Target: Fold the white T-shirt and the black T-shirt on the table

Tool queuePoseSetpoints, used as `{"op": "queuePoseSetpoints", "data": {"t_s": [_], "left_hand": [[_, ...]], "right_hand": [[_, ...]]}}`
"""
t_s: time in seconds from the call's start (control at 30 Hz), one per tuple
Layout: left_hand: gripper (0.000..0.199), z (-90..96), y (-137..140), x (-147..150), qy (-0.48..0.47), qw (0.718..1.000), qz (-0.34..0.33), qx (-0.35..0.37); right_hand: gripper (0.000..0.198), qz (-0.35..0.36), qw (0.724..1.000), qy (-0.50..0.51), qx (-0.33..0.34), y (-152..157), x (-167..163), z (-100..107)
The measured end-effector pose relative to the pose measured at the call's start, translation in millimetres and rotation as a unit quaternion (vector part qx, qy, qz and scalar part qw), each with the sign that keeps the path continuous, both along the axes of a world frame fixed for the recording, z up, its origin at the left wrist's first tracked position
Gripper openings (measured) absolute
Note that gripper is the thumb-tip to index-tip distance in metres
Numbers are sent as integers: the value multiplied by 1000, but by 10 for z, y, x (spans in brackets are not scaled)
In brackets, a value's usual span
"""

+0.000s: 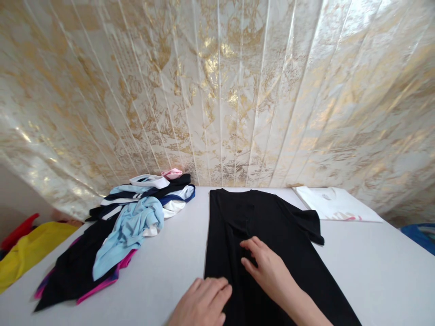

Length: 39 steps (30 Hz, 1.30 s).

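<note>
A black T-shirt (282, 253) lies on the white table, its neckline toward the wall. Its left side is folded inward along a straight edge, and the short sleeve on the right sticks out. My left hand (202, 301) rests at the shirt's left edge near the bottom of the view, fingers slightly bent over the folded strip, with a gap to the thumb. Over the middle of the shirt is my right hand (268, 269), its thumb and fingers apart and nothing held. Whether its fingertips touch the cloth I cannot tell. The shirt's hem is out of view.
To the left, a loose heap of clothes includes a light blue garment (136, 228) and a black one (74, 267). A folded white T-shirt (335, 206) lies at the back right. Yellow cloth (37, 244) is beyond the table's left edge, blue cloth (421, 235) beyond the right.
</note>
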<state>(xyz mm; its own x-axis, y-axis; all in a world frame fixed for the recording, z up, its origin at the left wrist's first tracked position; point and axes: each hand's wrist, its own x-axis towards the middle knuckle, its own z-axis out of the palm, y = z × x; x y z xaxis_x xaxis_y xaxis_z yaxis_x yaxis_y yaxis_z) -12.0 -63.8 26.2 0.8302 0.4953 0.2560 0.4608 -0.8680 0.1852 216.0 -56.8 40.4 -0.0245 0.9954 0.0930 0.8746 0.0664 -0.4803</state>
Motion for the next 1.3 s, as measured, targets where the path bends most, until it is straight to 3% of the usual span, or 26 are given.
{"op": "queuePoseSetpoints", "data": {"t_s": [0.1,0.2,0.37,0.43,0.67,0.83,1.0,1.17,1.3], "left_hand": [[49,34,243,285,63,994,84,-31],[60,-70,381,495,92,984,130,-81],[73,-232,407,567,98,985,124,-74],[74,-248,399,552,96,986,125,-62],[59,-258,473,427,67,992,108,-23],[62,-292,483,289,76,990,116,14],[56,-321,520,197,67,988,131,45],[53,-363,555,96,73,985,139,70],[55,-399,561,19,83,980,158,86]], "right_hand": [[32,-44,996,-64,45,331,133,-70],[25,-18,994,-89,66,563,258,-93],[19,25,985,-90,142,646,440,-129],[17,47,986,-88,136,648,473,-165],[10,22,992,-57,110,673,472,-248],[20,30,988,-57,141,597,408,-185],[34,65,988,-6,140,304,41,-90],[63,174,981,-60,69,-28,-170,-269],[72,183,972,-113,97,-158,-119,-468]]}}
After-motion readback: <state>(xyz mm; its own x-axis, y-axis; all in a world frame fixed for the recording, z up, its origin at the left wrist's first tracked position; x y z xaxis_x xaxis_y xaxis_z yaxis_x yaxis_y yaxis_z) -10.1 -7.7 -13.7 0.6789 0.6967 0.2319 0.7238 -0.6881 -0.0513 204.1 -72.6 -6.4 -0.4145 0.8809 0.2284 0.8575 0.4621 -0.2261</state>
